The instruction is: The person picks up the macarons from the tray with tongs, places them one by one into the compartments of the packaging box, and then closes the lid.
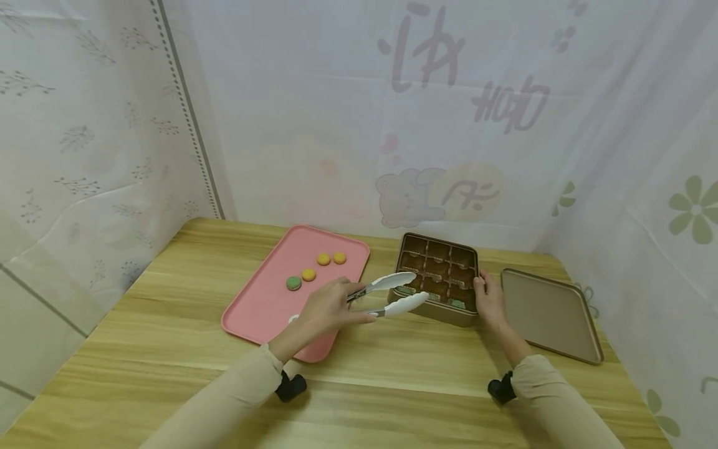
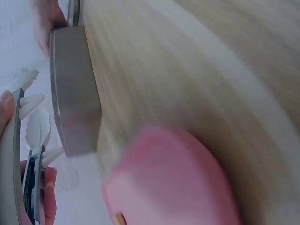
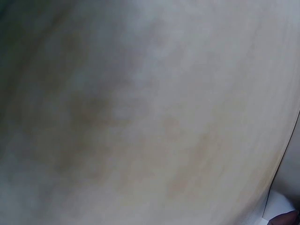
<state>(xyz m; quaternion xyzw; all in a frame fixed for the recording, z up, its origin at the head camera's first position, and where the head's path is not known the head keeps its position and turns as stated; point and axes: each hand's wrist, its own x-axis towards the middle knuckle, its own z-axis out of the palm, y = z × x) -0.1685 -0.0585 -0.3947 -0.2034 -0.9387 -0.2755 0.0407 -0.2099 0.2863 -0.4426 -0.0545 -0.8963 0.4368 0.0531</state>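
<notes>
My left hand (image 1: 331, 305) holds a pair of metal tongs (image 2: 9, 173) with white scalloped tips (image 1: 406, 304). The tips are spread, with nothing between them, over the front left of a brown box (image 1: 432, 312). Inside the box sits a divided insert (image 1: 437, 268); pieces of green show in its front compartments. With my right hand (image 1: 490, 302) I grip the box's right side near the front corner. On the pink tray (image 1: 258, 305) lie a green macaron (image 1: 294, 283) and several yellow macarons (image 1: 308, 274). The right wrist view is mostly blurred tabletop.
A flat brown lid (image 1: 552, 315) lies on the wooden table (image 1: 392, 374) to the right of the box. Printed curtains (image 1: 314, 125) hang behind and at both sides. A small white part (image 1: 293, 318) shows beside my left wrist; I cannot tell what it is.
</notes>
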